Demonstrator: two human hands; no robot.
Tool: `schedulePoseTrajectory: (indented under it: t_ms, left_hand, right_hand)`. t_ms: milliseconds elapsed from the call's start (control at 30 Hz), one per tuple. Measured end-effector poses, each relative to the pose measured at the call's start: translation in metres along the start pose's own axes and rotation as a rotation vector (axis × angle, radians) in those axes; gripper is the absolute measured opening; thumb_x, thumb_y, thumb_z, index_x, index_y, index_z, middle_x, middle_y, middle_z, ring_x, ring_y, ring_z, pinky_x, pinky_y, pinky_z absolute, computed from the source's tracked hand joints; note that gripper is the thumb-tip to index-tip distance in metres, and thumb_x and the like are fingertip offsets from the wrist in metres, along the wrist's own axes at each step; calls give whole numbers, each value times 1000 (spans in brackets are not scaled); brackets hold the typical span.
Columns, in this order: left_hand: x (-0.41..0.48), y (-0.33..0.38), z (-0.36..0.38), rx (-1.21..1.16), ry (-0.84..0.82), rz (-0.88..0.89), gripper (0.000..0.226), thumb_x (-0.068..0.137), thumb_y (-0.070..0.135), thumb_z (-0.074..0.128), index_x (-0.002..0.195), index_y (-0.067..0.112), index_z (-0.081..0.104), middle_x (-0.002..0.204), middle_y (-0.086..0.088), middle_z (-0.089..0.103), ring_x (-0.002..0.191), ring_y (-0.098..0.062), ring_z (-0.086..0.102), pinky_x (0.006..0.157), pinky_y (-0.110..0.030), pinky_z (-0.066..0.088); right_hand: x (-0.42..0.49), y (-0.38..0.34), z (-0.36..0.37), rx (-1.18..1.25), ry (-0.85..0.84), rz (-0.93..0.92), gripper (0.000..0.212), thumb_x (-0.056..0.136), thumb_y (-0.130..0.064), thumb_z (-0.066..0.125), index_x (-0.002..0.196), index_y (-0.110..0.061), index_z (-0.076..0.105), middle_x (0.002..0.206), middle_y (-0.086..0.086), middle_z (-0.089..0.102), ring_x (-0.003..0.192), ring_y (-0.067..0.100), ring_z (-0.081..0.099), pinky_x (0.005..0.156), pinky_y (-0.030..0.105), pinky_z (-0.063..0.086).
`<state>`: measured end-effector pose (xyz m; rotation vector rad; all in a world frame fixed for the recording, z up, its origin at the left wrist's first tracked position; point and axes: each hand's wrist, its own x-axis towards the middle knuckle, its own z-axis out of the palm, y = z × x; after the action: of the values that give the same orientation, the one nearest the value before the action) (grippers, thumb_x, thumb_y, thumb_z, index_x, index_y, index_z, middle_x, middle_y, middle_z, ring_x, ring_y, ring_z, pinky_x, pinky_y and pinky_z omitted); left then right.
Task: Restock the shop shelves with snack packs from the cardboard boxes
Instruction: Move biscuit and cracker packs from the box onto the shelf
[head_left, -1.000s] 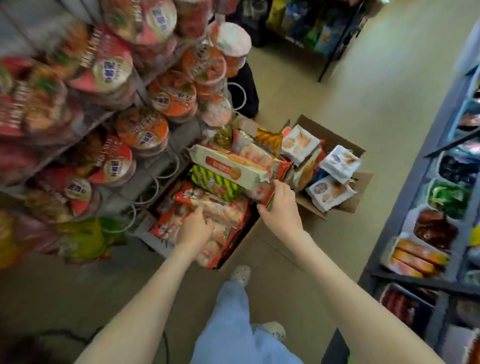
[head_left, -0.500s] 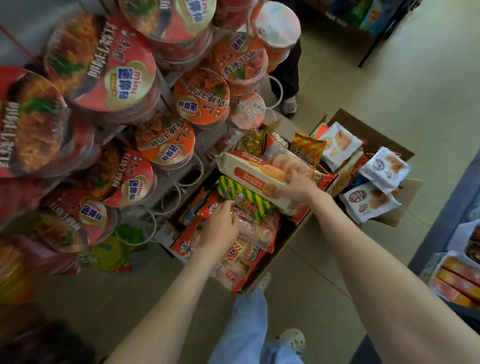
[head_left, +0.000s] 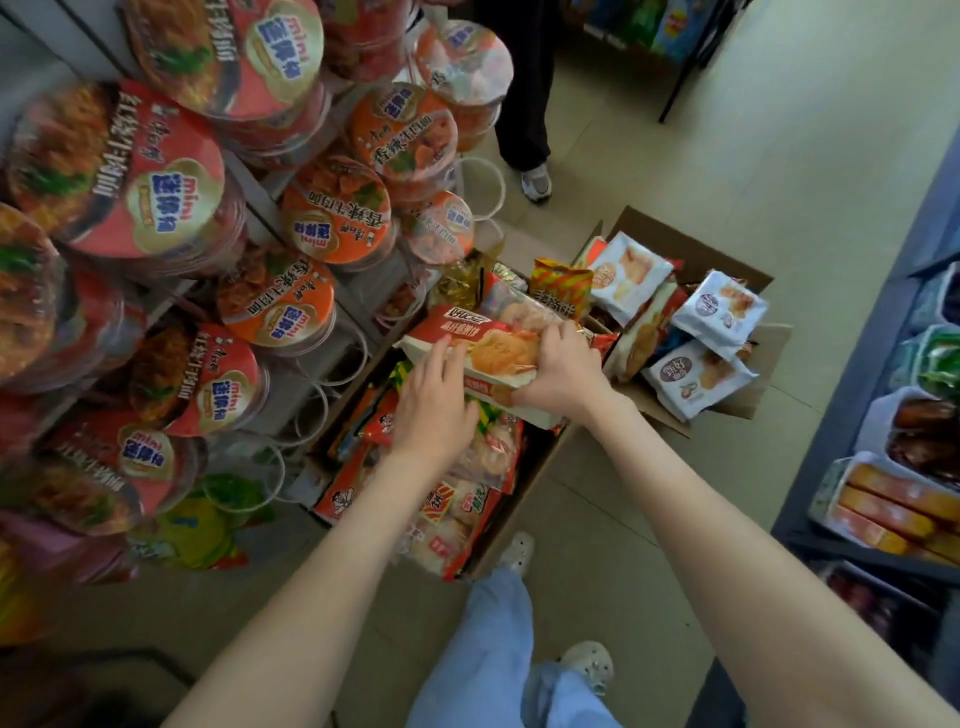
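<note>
A long red-and-white biscuit pack (head_left: 493, 353) lies across the top of an open cardboard box (head_left: 535, 467) full of snack packs on the floor. My right hand (head_left: 558, 371) grips the pack's right end. My left hand (head_left: 434, 405) rests on its left part, fingers curled over the near edge. Under the pack lie a green-and-yellow striped pack (head_left: 485, 413) and red rice-cracker bags (head_left: 457, 509). A second cardboard box (head_left: 743, 395) to the right holds white and blue biscuit packs (head_left: 719, 312).
A wire rack of instant noodle cups (head_left: 332, 218) fills the left, with empty wire rings (head_left: 327, 364) near the box. A grey shelf unit (head_left: 883, 447) with trays of goods runs along the right. Another person's leg and shoe (head_left: 535, 182) stand beyond the boxes.
My left hand rose from the rice-cracker bags onto the biscuit pack. My right hand slid along the pack's right end. The view moved closer to the box.
</note>
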<state>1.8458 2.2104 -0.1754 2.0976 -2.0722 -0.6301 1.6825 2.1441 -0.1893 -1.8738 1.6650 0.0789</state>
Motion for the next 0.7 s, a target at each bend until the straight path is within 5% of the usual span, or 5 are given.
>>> schedulePoseTrajectory:
  t_ms: [133,233,400,567,700]
  left_hand:
    - [16,30,-16,323,-86,248,103,82,40,66,153,21,-6,160,-10,-11,147,-25,-14,114,-48,-14]
    - [24,66,-23,469,-179,492,113,74,63,63,152,22,-8,161,-11,-6,147,-26,-12,109,-58,-18]
    - [5,160,-17,338,-239,828,105,65,64,69,147,13,27,133,-10,47,123,-29,46,111,-42,25]
    - [-43,270,-8,123,-178,956,98,64,61,75,141,17,34,130,-8,49,113,-25,51,94,-35,43]
    - [-86,348,2,-129,-75,906,84,62,52,79,126,11,45,116,-9,53,106,-29,52,86,-33,41]
  right_hand:
    - [-53,25,-38,-93,90,-151,94,66,-64,68,135,-10,36,124,8,39,117,27,39,99,42,32]
    - [-102,56,-63,-144,149,-211,88,66,-67,68,131,-14,41,118,4,42,110,23,42,94,38,35]
    - [-195,121,-97,-168,254,-131,88,66,-61,69,134,-14,41,122,5,45,115,24,43,100,39,32]
    - [-308,191,-117,-151,533,102,97,67,-60,63,148,-23,24,143,6,27,139,28,21,115,50,8]
    - [-390,215,-127,229,1008,384,119,65,-52,80,152,-18,7,155,13,13,145,26,10,115,44,14]
